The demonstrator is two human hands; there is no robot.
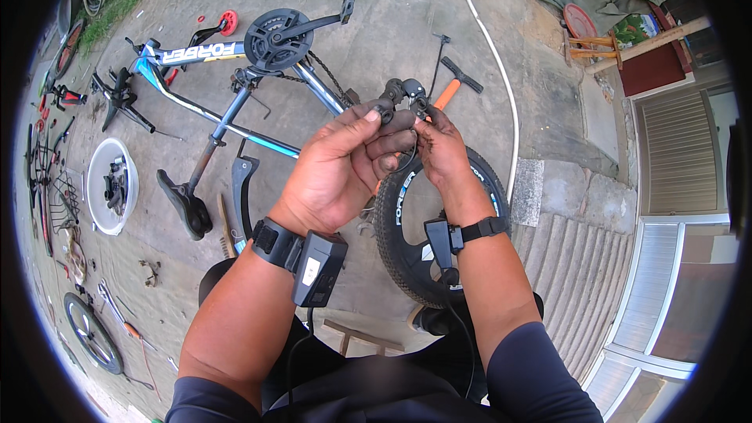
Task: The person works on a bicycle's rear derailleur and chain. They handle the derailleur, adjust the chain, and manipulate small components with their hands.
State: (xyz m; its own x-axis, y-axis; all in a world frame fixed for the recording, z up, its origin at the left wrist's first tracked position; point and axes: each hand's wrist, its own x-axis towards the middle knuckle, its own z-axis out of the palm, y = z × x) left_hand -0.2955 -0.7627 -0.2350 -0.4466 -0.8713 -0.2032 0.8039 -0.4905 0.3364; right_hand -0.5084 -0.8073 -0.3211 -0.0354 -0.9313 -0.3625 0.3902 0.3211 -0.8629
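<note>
Both my hands are raised together over the rear end of a blue and white bicycle frame [227, 129] that lies on its side. My left hand [337, 160], palm up and fingers blackened with grease, pinches a small dark part [384, 113] between thumb and forefinger. Right against it, my right hand [443, 149] has its fingertips closed on a black rear derailleur [409, 90]; the exact grip is partly hidden. A chain [330, 80] runs from the black crankset [279, 39] toward the hands. Below them lies a fat-tyred wheel [392, 254].
Beyond my hands lies an orange-barrelled pump [447, 95], with a white hose [501, 70] to its right. The saddle [185, 205], a black mudguard [243, 196] and a white basin [95, 188] of parts are at left. Wrenches [113, 301] lie farther left; steps [556, 290] rise at right.
</note>
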